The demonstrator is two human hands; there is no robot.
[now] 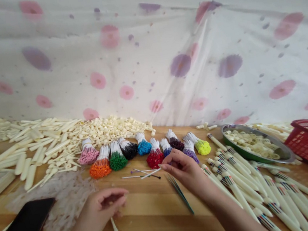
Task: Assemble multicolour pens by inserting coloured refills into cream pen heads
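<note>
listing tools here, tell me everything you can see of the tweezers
The tweezers are slim, apparently metal, dark greenish, with two narrow arms meeting at the near end. They lie slantwise on the wooden table, tips pointing away and slightly left, apparently apart. The right hand is beside them, not holding them.

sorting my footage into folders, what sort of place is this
Probably a small pen workshop: bundles of color-tipped refills, heaped cream plastic parts and rows of multicolor pens share one wooden table.
</note>
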